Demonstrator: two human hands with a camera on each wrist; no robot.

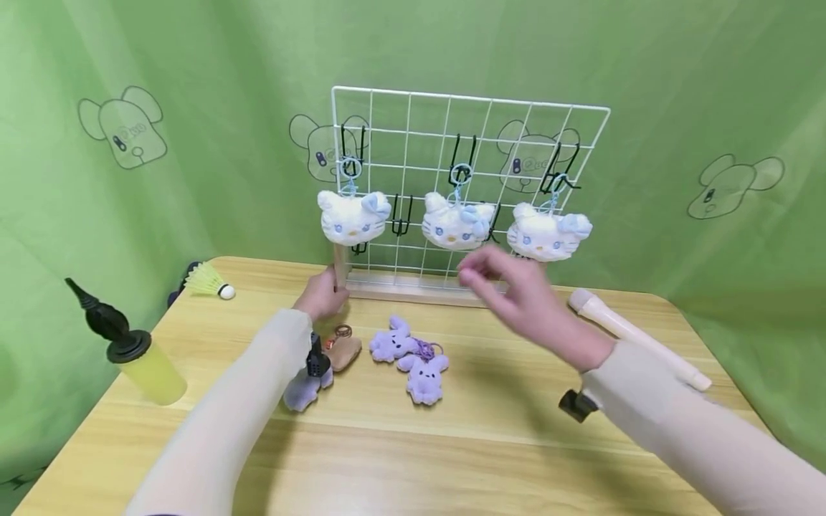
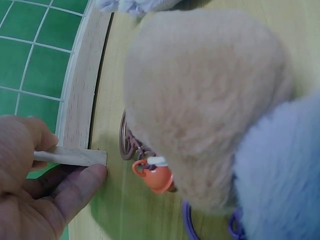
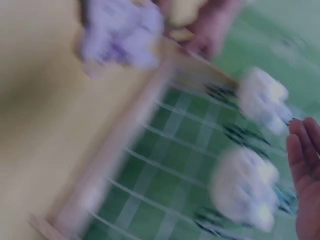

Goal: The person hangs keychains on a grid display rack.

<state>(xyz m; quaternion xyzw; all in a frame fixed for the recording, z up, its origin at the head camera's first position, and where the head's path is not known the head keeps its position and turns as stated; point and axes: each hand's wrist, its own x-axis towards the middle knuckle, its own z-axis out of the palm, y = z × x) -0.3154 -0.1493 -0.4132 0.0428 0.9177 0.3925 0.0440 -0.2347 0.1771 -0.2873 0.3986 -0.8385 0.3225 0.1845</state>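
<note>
My left hand (image 1: pixel 319 294) grips the wooden stand (image 2: pixel 75 156) at the left end of a white wire grid rack (image 1: pixel 413 93), thumb and fingers around the piece. Three white plush cat-head keychains with blue bows hang from the rack's black hooks: one left (image 1: pixel 353 221), one in the middle (image 1: pixel 445 222), one right (image 1: pixel 548 235). In front of the lower right part of the rack, my right hand (image 1: pixel 516 290) hovers below the middle and right plush heads. It holds nothing; its fingers (image 3: pixel 302 150) look extended in the blurred right wrist view.
Two purple plush keychains (image 1: pixel 424 380) lie mid-table. Near my left wrist are a brown plush keychain (image 2: pixel 200 90) and another purple one (image 1: pixel 302 390), partly hidden. A yellow hand pump (image 1: pixel 151 373) and a shuttlecock (image 1: pixel 208 281) stand left; a pale pink microphone (image 1: pixel 632 333) lies right.
</note>
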